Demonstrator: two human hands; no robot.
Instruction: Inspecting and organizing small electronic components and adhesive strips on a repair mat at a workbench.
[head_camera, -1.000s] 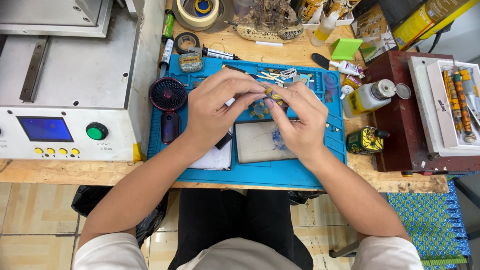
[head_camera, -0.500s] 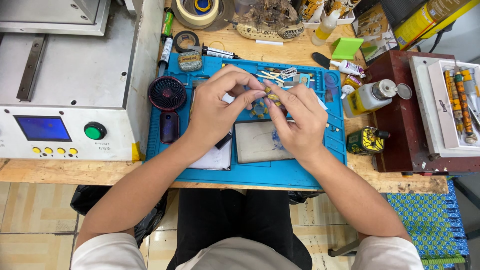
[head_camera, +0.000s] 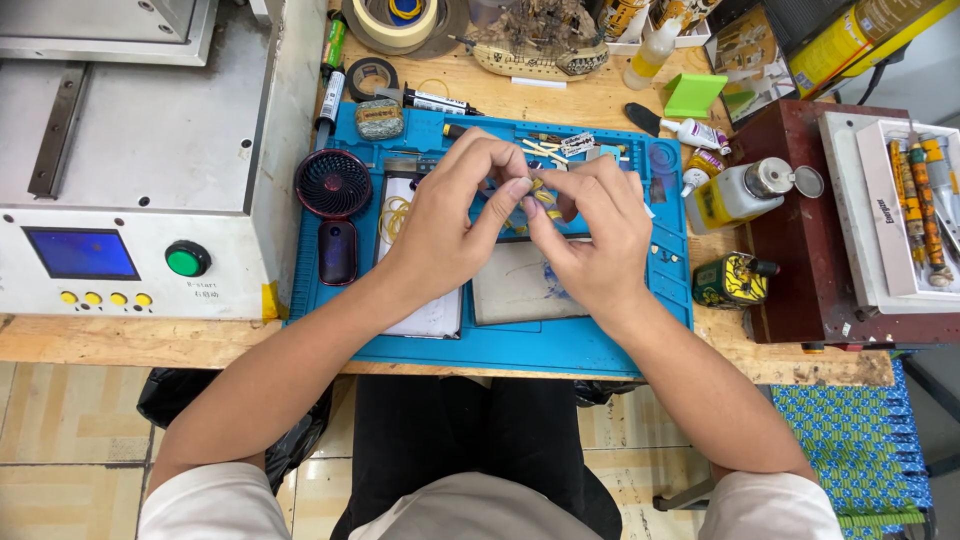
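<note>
Both my hands hover over the middle of a blue work mat. My left hand and my right hand meet at their fingertips. Between them they pinch a small yellowish part, which the fingers mostly hide. Under the hands a grey flat slab lies on the mat, and a white sheet lies to its left. Yellow rubber bands rest just left of my left wrist.
A small black fan stands at the mat's left edge. A white machine with a blue screen and green button fills the left. A capped bottle, green tin and dark red box sit right. Tape roll at the back.
My left hand's fingers have closed in toward the right hand's fingertips around the small part. Both hands stay over the same spot on the mat.
</note>
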